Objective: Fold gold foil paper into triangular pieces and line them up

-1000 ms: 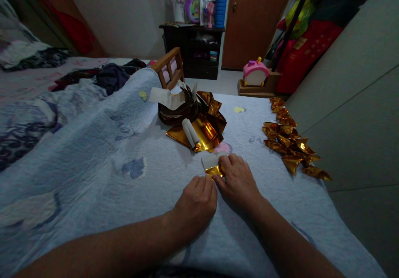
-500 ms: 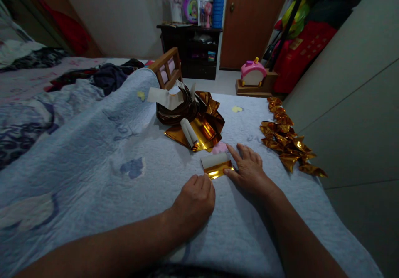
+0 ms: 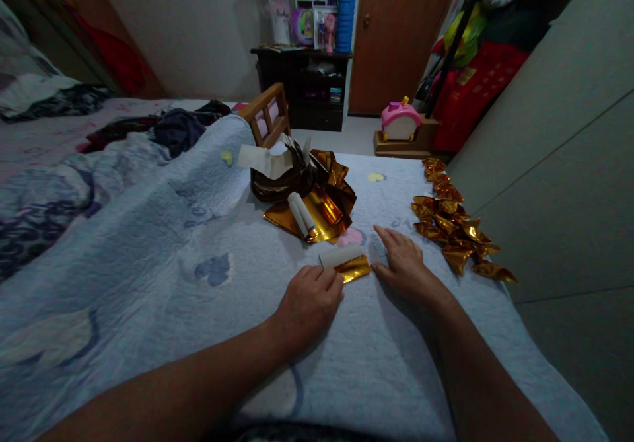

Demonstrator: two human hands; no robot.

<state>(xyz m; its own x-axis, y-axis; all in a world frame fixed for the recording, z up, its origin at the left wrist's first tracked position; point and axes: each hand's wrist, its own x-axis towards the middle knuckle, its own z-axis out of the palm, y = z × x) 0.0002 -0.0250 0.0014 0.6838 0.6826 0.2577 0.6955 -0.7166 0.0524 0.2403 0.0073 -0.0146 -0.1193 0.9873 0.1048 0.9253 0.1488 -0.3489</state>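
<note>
A small sheet of gold foil paper lies on the quilt, its far edge curled over to show the pale back. My left hand has its fingers bent and pressed together over the sheet's near left end, covering that corner. Just right of the paper, my right hand rests with fingers stretched out, apart from the sheet and holding nothing. Beyond them sits a fanned pile of gold foil sheets with pale backs. A loose pale roll lies on its front part.
Several folded gold foil pieces form a row along the quilt's right edge, beside a pale cabinet. Bunched bedding covers the left. A wooden rail stands behind the pile, and a pink toy sits farther back.
My left hand has moved slightly forward onto the paper's left end. The right hand has drawn off the sheet to the right. The view has tilted slightly.
</note>
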